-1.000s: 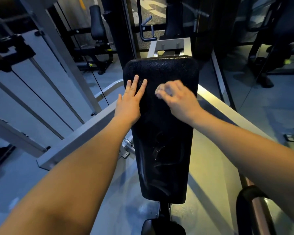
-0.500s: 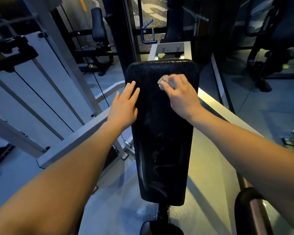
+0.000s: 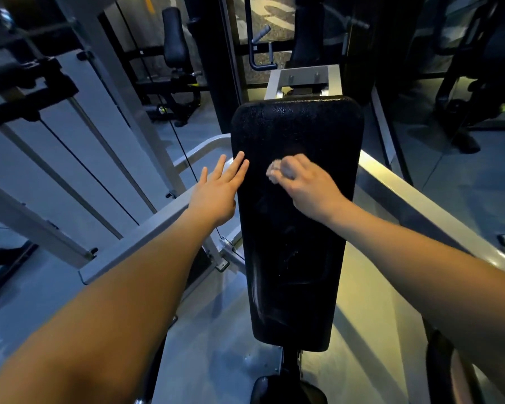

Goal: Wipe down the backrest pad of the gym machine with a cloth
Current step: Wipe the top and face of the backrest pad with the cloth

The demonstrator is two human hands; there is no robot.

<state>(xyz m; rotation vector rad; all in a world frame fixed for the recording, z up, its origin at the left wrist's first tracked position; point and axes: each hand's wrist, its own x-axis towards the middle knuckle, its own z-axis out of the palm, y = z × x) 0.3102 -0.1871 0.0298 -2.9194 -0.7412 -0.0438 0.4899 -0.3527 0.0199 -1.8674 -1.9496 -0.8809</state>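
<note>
A long black backrest pad point(image 3: 295, 243) stands in the middle of the head view, its textured top near the grey frame. My right hand point(image 3: 306, 185) grips a small pale cloth point(image 3: 274, 170), bunched under the fingers, and presses it on the upper middle of the pad. My left hand point(image 3: 219, 191) lies flat with straight fingers at the pad's left edge, fingertips touching the pad. Most of the cloth is hidden under my fingers.
Grey frame bars run left point(image 3: 146, 237) and right point(image 3: 420, 196) of the pad. A cable and white rails point(image 3: 79, 158) stand at the left. A black seat point(image 3: 286, 389) sits below the pad. A padded roller point(image 3: 446, 374) is at the lower right. Other machines stand behind.
My right hand has slid the cloth down the pad from near its top. My left hand has shifted slightly outward along the pad's left edge.
</note>
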